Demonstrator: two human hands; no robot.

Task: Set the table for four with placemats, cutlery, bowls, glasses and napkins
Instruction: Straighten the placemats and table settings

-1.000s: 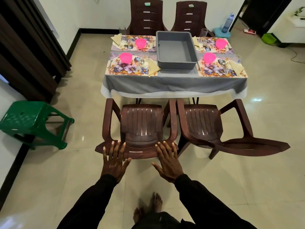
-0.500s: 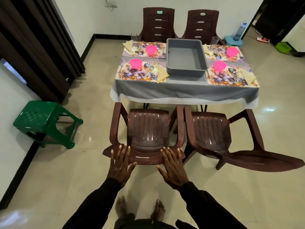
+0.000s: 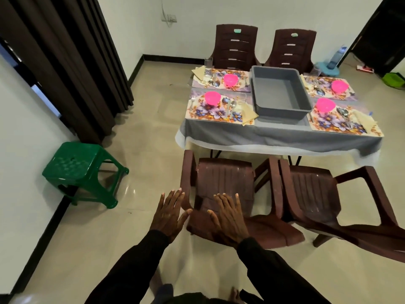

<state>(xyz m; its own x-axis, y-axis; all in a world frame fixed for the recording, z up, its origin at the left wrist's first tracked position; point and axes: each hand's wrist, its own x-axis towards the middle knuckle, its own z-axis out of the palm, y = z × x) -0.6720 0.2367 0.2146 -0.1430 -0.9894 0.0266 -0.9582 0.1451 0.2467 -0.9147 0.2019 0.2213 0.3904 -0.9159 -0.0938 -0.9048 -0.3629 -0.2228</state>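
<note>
Right now both of your hands are spread flat with the fingers straight and hold nothing: your left hand (image 3: 169,213) hangs just left of the near chair (image 3: 225,176), and your right hand (image 3: 230,218) lies over its backrest. Whether it touches the backrest, I cannot tell. A second chair (image 3: 313,189) stands just beside it, and a green stool (image 3: 81,167) sits well off to your left.

Beyond the chairs, the table (image 3: 280,137) looks fully set. The near-left placemat (image 3: 210,111) carries a pink bowl (image 3: 212,98), cutlery (image 3: 232,106), a clear glass (image 3: 240,98) and a folded napkin (image 3: 248,113). The near-right placemat (image 3: 333,122) and the two far ones (image 3: 219,81) (image 3: 324,88) look set the same way. An empty grey tub (image 3: 280,93) sits between them.

If you adjust anything, judge it so. The bowls look like light plastic, so pinch the rim. The glasses are breakable and hard to see, so wrap your fingers low around the wall. Lift cutlery by the handles, since it is stiff and probably slick. Napkins are soft, so take a folded edge. The mats look thin, so slide rather than lift.
</note>
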